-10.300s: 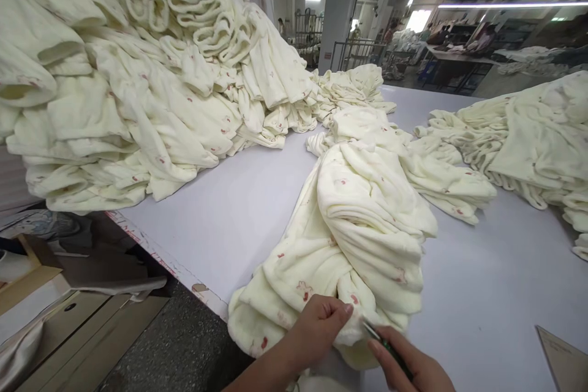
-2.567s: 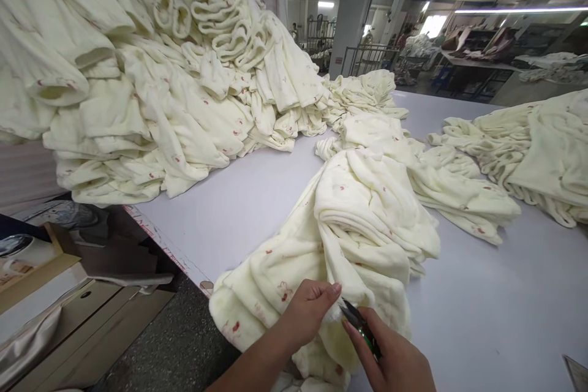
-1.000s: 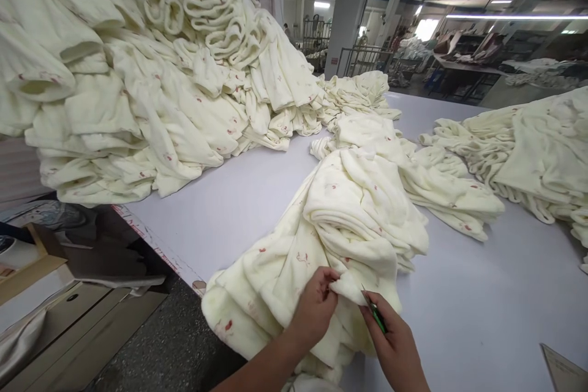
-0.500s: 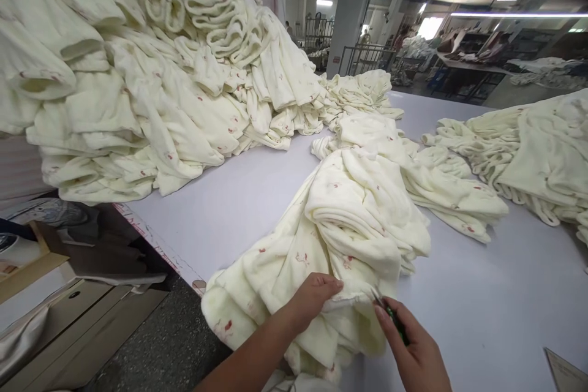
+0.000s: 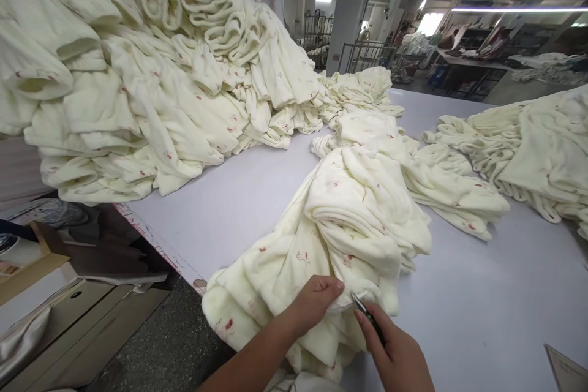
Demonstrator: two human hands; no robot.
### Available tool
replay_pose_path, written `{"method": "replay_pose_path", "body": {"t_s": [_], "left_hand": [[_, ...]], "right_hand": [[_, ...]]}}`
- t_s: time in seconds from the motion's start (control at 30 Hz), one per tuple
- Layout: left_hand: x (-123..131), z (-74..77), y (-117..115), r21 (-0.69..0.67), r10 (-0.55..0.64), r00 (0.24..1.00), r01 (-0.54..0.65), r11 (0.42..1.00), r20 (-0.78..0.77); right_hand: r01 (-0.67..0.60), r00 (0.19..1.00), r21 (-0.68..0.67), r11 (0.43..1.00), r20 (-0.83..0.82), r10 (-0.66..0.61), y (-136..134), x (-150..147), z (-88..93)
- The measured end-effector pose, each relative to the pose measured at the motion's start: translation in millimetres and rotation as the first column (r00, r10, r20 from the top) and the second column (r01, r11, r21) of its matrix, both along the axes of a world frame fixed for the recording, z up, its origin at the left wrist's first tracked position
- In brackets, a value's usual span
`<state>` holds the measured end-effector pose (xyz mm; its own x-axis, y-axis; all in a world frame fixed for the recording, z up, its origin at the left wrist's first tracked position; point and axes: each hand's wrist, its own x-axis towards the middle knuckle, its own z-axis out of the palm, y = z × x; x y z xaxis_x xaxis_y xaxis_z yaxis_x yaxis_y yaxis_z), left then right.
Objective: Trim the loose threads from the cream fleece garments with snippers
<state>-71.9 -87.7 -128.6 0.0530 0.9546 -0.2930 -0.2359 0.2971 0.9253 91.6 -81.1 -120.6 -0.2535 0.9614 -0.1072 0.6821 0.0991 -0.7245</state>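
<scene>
A cream fleece garment (image 5: 294,257) with small red prints lies bunched near the table's front edge. My left hand (image 5: 316,297) pinches the edge of its cloth between thumb and fingers. In my right hand (image 5: 390,343) are small thread snips (image 5: 370,318) with a dark green handle, their metal tip at the seam edge just right of my left fingers. The fingers wrap round the handle, so part of the tool is hidden. Part of the garment hangs down below my hands.
A tall heap of similar cream garments (image 5: 151,92) covers the left and back of the white table (image 5: 229,196). More garments (image 5: 542,141) lie at the right. A flat board corner (image 5: 567,370) sits at the lower right. Left of the table are boxes (image 5: 41,257) and brown panels (image 5: 92,324).
My right hand has moved left with the snips, bringing the tip closer to my left hand. The cloth edge between the hands has shifted and bunched. My left hand has barely moved.
</scene>
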Motion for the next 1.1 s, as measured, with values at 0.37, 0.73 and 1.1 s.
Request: {"method": "replay_pose_path", "body": {"t_s": [0.37,0.73,1.1], "left_hand": [[-5,3.5,-13,0.335,-0.008,0.922,0.148,0.931,-0.387],[-50,0.9,-24,0.021,-0.138,0.967,0.145,0.989,-0.214],[-31,13.9,-32,0.070,0.009,0.993,-0.017,0.997,0.121]], "right_hand": [[0.218,0.937,-0.032,0.975,-0.271,-0.218,99,16,-13.0],[-0.435,0.800,0.236,0.869,-0.341,0.493,-5,-18,-22.6],[-0.158,0.891,0.126,0.979,-0.408,0.197,-6,-16,7.0]]}}
